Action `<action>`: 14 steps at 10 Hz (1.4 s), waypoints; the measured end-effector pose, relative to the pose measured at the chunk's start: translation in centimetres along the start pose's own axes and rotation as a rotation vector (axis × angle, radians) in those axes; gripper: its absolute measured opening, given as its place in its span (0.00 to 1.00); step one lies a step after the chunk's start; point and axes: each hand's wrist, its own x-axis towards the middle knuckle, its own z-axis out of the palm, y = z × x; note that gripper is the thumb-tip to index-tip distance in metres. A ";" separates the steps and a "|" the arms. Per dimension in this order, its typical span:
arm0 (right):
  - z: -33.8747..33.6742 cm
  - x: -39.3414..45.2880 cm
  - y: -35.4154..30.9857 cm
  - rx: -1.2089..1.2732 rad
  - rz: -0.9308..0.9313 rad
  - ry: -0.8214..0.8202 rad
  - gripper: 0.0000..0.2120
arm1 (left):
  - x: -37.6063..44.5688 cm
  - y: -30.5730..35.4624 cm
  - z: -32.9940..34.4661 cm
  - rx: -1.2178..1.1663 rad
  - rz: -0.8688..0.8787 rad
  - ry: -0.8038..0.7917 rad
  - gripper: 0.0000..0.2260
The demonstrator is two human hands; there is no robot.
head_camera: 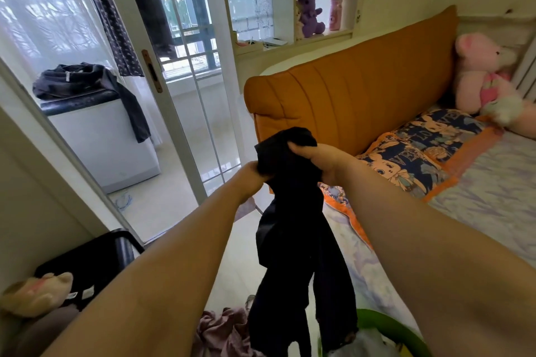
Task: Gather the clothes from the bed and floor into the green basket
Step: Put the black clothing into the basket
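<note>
A dark navy garment (293,240) hangs in front of me, held up by both hands at its top. My left hand (249,175) grips its left edge and my right hand (322,161) grips the bunched top on the right. Its lower end dangles just left of the green basket (388,324), whose rim shows at the bottom edge beside the bed (493,182). A white item lies inside the basket. A mauve garment (220,330) lies crumpled on the floor, left of the basket.
The bed has an orange headboard (362,95), a patterned pillow (420,151) and a pink plush bear (487,78). A sliding glass door (185,81) stands open to a balcony, where dark clothes (87,84) lie on a white appliance. A black chair (95,261) stands at lower left.
</note>
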 end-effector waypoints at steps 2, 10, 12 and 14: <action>-1.7 -0.4 0.2 -0.350 -0.141 0.037 0.14 | 2.4 1.8 0.5 0.146 -0.127 0.132 0.15; -3.0 -2.5 -1.1 0.315 -0.045 0.288 0.18 | 1.3 -6.5 1.8 0.238 -0.323 -0.212 0.16; -6.1 -2.4 -0.2 0.196 -0.091 0.602 0.18 | 1.4 -6.0 -0.3 0.520 -0.375 -0.287 0.22; -5.7 -2.0 0.7 -0.184 0.015 0.759 0.20 | 1.7 -4.5 0.8 0.465 -0.512 0.089 0.24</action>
